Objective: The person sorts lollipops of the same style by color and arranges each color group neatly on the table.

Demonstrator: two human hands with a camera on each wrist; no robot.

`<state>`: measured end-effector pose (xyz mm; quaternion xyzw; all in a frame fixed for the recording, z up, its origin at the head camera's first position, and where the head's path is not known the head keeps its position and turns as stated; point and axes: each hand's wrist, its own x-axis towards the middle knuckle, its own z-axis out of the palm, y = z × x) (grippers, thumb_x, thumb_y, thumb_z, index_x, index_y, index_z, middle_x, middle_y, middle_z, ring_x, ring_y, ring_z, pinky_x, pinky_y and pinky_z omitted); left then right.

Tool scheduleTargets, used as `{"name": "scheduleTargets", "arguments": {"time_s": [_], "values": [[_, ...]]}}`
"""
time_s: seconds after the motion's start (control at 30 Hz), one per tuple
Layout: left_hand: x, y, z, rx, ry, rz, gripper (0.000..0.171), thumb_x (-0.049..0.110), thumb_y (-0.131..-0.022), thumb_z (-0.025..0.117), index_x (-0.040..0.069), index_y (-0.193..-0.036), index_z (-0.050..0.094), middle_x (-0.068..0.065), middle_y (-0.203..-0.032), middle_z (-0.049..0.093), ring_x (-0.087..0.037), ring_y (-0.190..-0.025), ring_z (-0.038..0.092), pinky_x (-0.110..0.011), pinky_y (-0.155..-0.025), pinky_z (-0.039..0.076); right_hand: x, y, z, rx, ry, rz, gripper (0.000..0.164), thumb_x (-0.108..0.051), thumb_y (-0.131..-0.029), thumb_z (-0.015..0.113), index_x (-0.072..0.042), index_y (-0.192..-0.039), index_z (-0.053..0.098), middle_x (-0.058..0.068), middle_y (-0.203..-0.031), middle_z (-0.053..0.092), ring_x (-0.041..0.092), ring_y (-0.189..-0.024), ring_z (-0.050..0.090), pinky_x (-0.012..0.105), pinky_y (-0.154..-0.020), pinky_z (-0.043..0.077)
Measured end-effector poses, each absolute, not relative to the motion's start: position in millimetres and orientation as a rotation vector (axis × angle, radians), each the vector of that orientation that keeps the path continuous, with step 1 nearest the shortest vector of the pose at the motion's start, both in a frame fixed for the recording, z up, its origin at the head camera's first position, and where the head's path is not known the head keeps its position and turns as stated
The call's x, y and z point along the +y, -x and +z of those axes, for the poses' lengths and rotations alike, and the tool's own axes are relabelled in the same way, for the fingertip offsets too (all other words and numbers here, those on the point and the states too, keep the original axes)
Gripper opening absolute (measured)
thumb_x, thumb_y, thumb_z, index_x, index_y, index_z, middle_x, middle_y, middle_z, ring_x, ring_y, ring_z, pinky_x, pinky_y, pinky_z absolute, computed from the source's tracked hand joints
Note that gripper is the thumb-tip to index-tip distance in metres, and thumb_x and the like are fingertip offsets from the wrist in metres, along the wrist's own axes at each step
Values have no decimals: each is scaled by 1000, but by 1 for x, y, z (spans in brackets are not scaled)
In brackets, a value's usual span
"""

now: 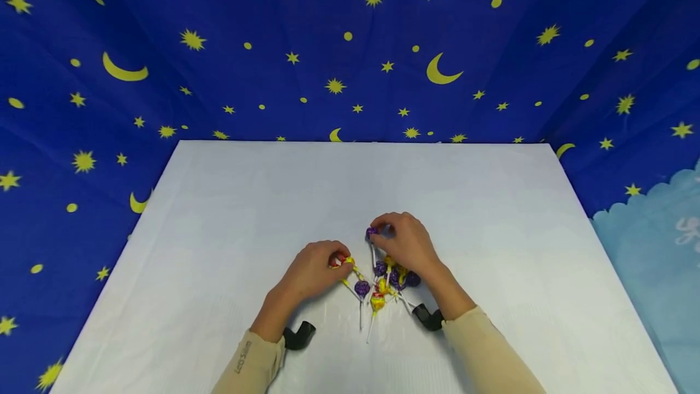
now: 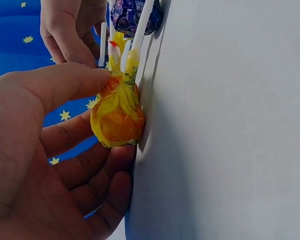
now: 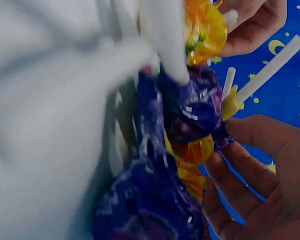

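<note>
Left of a loose pile of wrapped lollipops, my left hand (image 1: 312,269) holds a yellow-and-orange lollipop (image 2: 117,120). Its thumb lies on the wrapper near the stick, with the fingers curled behind the candy. My right hand (image 1: 407,242) reaches over the pile and pinches a purple lollipop (image 1: 371,233) by its head, the stick pointing down toward me. Beneath that hand lie several purple and yellow lollipops, partly hidden by the wrist. Between the hands are another purple lollipop (image 1: 362,288) and a red-and-yellow one (image 1: 378,301), sticks toward me.
A white table (image 1: 262,187) carries everything. Behind and beside it hangs a blue cloth (image 1: 383,29) with yellow stars and moons. A black wrist mount (image 1: 299,336) sits under the left wrist, and a second black one (image 1: 428,318) by the right wrist.
</note>
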<state>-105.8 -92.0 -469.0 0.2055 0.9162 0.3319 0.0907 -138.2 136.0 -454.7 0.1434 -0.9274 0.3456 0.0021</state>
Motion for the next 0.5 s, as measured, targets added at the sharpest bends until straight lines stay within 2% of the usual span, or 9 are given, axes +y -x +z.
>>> {"name": "scheduleTargets", "arguments": {"time_s": [0.5], "values": [[-93,105,-471,2723,-603,1022,20,34,-88,69,20,-103,69,14,-84,61,-3,-73,56,-29,-68,47,140,161,-442,-2934,-434,1029,17,-27,-85,74,-17,-99,74,-6,-86,65,18,-81,58,37,-71,43]]}}
